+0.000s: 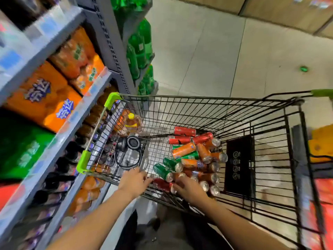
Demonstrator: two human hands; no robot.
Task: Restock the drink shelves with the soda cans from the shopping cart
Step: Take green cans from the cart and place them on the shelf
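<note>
A black wire shopping cart (198, 98) with green corner guards stands beside the drink shelves (59, 141). A heap of soda cans (189, 156), red, orange and green, lies on its floor near my side. My left hand (134, 181) reaches over the near rim with its fingers stretched toward a red can (163, 184), holding nothing. My right hand (189, 188) lies over the nearest cans with its fingers bent down onto them. Whether it grips a can is hidden by the back of the hand.
A yellow-capped bottle (132, 122) and black headphones (128, 147) lie in the cart's left part. A black sign panel (239, 165) hangs on its right wall. The shelves hold orange packs (45, 98), dark bottles (72, 154) and green bottles (142, 47). Tiled floor lies beyond.
</note>
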